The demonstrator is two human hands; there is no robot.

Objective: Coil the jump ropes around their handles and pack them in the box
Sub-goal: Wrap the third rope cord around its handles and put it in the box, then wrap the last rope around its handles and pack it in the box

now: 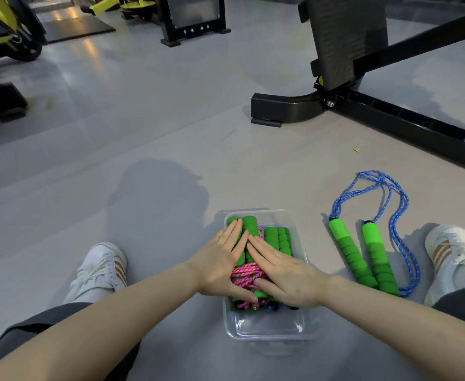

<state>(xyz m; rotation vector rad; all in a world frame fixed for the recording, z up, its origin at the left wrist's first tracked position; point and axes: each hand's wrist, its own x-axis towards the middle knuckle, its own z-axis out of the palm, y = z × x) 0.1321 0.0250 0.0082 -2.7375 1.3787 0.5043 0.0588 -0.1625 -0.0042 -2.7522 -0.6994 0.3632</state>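
Note:
A clear plastic box (264, 329) sits on the floor between my legs. Inside it lies a pink jump rope (246, 274) coiled around its green foam handles. My left hand (221, 264) and my right hand (283, 274) lie flat on that bundle, fingers straight and fingertips meeting over the handles. Another coiled rope with green handles (278, 239) lies in the box to the right of it. To the right of the box, a blue jump rope (390, 204) lies uncoiled on the floor, its two green handles (363, 254) side by side.
My two white sneakers rest on the grey floor, one at the left (99, 270) and one at the right (453, 251). A black gym machine base (289, 110) stands beyond the box at the right. Yellow and black machines (6, 31) stand far left.

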